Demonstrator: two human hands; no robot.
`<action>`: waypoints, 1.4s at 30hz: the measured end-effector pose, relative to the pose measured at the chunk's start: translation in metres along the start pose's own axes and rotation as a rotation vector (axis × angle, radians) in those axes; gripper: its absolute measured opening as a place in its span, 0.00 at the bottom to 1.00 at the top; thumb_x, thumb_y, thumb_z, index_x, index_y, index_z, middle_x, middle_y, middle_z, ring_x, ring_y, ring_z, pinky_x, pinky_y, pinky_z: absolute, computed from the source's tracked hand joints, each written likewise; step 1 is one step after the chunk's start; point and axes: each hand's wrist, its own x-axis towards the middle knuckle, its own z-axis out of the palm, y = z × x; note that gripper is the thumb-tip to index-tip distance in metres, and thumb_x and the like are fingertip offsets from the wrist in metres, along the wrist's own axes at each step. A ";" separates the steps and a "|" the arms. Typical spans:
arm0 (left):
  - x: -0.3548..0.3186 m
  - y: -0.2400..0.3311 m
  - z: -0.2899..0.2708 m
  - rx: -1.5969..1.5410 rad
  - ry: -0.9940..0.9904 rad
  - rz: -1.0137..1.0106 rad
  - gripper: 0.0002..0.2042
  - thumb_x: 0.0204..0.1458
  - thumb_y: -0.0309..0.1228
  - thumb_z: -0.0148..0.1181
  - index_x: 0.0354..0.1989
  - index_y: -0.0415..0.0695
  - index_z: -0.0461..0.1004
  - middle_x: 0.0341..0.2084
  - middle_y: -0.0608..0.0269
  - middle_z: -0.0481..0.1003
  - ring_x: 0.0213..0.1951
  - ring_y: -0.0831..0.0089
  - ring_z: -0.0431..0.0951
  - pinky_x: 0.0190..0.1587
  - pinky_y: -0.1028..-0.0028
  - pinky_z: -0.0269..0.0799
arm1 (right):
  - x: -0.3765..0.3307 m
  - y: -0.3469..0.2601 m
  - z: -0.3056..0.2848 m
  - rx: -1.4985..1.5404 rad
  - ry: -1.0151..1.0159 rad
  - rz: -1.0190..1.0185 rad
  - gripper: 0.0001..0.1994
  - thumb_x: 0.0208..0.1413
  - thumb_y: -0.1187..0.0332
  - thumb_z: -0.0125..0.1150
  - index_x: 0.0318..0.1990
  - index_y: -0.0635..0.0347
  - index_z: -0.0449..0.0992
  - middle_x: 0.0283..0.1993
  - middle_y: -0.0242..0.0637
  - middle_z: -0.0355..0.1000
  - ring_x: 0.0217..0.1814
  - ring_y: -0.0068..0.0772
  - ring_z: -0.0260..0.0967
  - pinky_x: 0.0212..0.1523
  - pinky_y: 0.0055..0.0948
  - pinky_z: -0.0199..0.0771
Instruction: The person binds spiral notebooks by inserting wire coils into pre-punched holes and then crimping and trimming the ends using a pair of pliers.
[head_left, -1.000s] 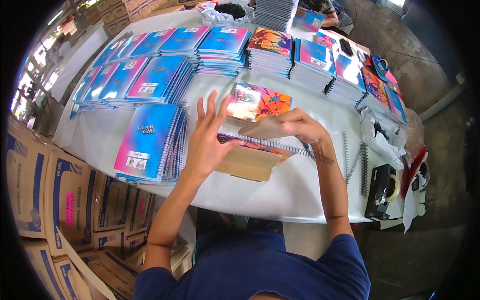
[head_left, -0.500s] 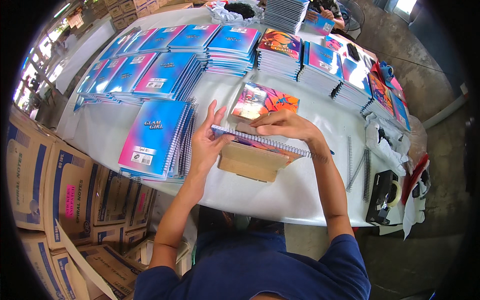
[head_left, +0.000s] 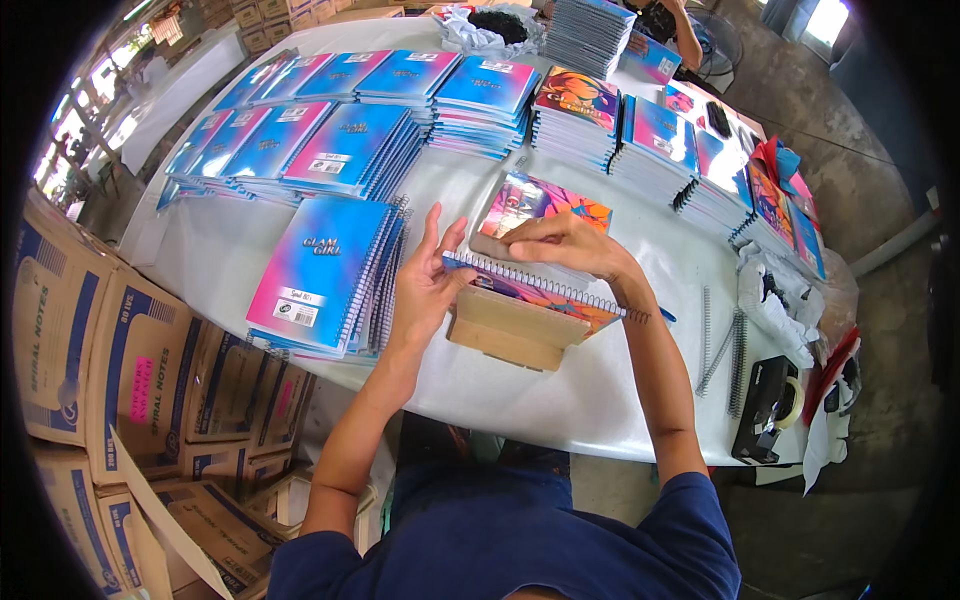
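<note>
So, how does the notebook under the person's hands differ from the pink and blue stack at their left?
The notebook in the hands is single and rests tilted on a small wooden block; the pink and blue stack holds many notebooks lying flat on the white table. The held one shows an orange and purple cover, the stack a pink and blue one. The left hand and right hand touch only the single notebook. Both have spiral bindings.

The person wears a dark blue short-sleeved shirt, forearms bare.
</note>
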 end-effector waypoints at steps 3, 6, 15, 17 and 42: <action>0.004 0.003 0.001 -0.018 -0.031 -0.032 0.42 0.50 0.21 0.62 0.71 0.46 0.43 0.63 0.49 0.62 0.60 0.67 0.66 0.56 0.74 0.66 | -0.001 0.005 -0.005 0.127 0.017 -0.015 0.24 0.52 0.49 0.64 0.47 0.61 0.80 0.44 0.41 0.77 0.49 0.33 0.71 0.51 0.33 0.69; 0.006 0.003 -0.014 0.095 -0.118 -0.051 0.41 0.52 0.31 0.63 0.71 0.46 0.43 0.63 0.49 0.61 0.60 0.64 0.67 0.58 0.72 0.65 | -0.006 -0.007 0.004 -0.090 0.095 0.007 0.24 0.53 0.48 0.63 0.47 0.60 0.80 0.44 0.40 0.77 0.49 0.32 0.70 0.51 0.33 0.69; 0.023 0.011 -0.023 -0.060 -0.466 -0.059 0.39 0.54 0.44 0.59 0.69 0.42 0.49 0.66 0.49 0.55 0.67 0.52 0.55 0.64 0.64 0.58 | -0.088 0.034 -0.056 -0.072 0.433 0.233 0.30 0.52 0.43 0.60 0.47 0.65 0.79 0.43 0.43 0.76 0.48 0.35 0.70 0.53 0.33 0.66; 0.022 0.006 -0.026 -0.106 -0.461 -0.063 0.38 0.54 0.42 0.59 0.70 0.43 0.48 0.67 0.49 0.54 0.68 0.51 0.53 0.65 0.63 0.56 | -0.079 0.030 -0.048 -0.110 0.336 0.256 0.30 0.54 0.45 0.59 0.49 0.67 0.77 0.43 0.43 0.76 0.49 0.33 0.69 0.54 0.32 0.65; 0.039 0.051 0.018 0.150 -0.174 0.042 0.27 0.59 0.49 0.54 0.55 0.36 0.72 0.53 0.55 0.74 0.55 0.73 0.70 0.57 0.74 0.63 | -0.121 0.083 -0.091 -0.601 0.619 0.290 0.21 0.55 0.53 0.60 0.44 0.64 0.79 0.40 0.51 0.77 0.43 0.43 0.74 0.48 0.33 0.71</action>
